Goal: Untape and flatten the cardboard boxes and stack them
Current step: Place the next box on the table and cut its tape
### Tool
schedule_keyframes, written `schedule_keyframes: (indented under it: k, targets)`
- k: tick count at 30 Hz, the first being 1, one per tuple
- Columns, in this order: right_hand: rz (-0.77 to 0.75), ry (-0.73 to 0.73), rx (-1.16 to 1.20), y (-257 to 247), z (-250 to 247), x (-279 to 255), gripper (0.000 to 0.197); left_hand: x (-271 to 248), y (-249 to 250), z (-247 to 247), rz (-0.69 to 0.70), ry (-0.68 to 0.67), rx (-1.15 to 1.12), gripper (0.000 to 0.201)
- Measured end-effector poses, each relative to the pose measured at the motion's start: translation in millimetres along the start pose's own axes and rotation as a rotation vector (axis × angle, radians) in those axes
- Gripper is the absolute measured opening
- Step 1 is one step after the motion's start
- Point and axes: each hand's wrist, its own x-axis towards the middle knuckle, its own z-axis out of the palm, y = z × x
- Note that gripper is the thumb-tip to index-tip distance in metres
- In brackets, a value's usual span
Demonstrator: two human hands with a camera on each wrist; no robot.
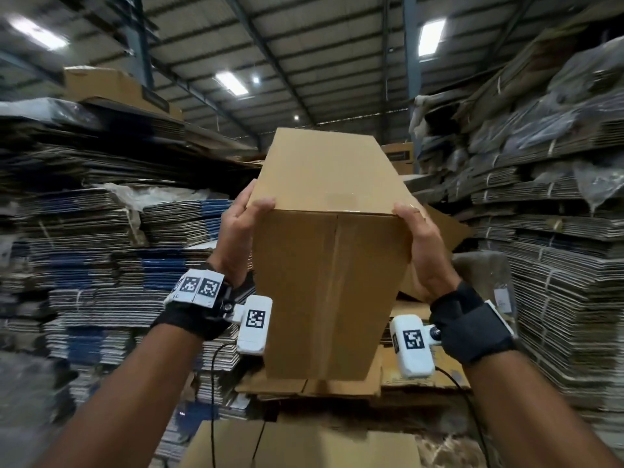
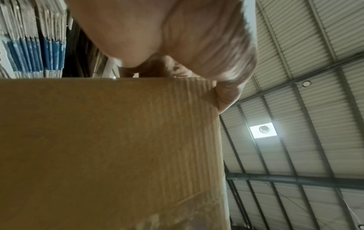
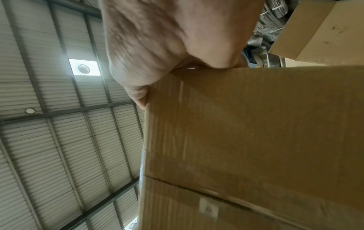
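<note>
Both hands, left [image 1: 238, 228] and right [image 1: 420, 244], grip the box [image 1: 331, 265]; clear tape [image 3: 206, 207] shows only from right wrist

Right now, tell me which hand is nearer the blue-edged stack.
Left. The left hand grips the box corner nearest the stack; the right hand grips its far corner.

Plain tan-brown corrugated cardboard box [image 1: 332, 251], faint ribbed lines, glossy clear tape strip near its seam. Black fabric wrist straps [image 1: 472, 327]. White plastic wrist camera units [image 1: 254, 324] with black-and-white square marker patterns. Stacked flattened cardboard sheets [image 1: 101, 265]: brown edges, blue and white bands. Grey ribbed metal roof [image 1: 304, 45], white light panels.
</note>
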Motion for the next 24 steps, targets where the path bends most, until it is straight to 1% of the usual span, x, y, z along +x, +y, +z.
schedule_keyframes:
  k: [3,6,7,8,9,11,14,16,19,21,24]
  targets:
    - [0.05,0.017,0.017,-11.2,6.9,-17.7,0.044,-17.1,13.7,-5.0,-0.028,0.031,0.001,0.044]
    - [0.089,0.032,0.004,-8.1,16.6,-36.6,0.045,-39.5,10.9,-16.0,-0.082,0.044,0.021,0.043]
    - [0.092,0.032,-0.014,-5.7,21.2,-43.0,0.043,-48.5,8.6,-21.1,-0.098,0.053,0.018,0.041]
    - [0.093,0.032,-0.02,-3.5,25.8,-49.5,0.038,-57.4,6.0,-27.1,-0.113,0.067,0.017,0.041]
    - [0.094,0.024,-0.02,-1.2,31.2,-55.9,0.032,-66.1,5.0,-33.8,-0.129,0.095,0.011,0.044]
    - [0.087,0.002,-0.02,1.8,44.2,-67.0,0.02,-81.7,5.9,-49.8,-0.153,0.162,0.001,0.057]
    - [0.042,-0.029,-0.012,2.2,69.6,-80.1,0.013,-98.7,10.4,-80.1,-0.144,0.191,0.01,0.06]
    - [0.027,-0.04,-0.017,3.1,84.5,-86.6,0.014,-107.7,12.9,-97.2,-0.129,0.205,0.034,0.059]
    - [0.057,-0.073,0.003,13.1,115.1,-102.1,0.027,-127.1,17.2,-132.2,-0.118,0.227,0.047,0.058]
    - [0.08,-0.119,0.045,19.2,132.9,-111.4,0.032,-140.6,20.6,-151.8,-0.096,0.25,0.059,0.058]
    - [0.114,-0.148,0.083,28.4,159.1,-127.2,0.032,-162.2,28.7,-174.1,-0.079,0.28,0.085,0.067]
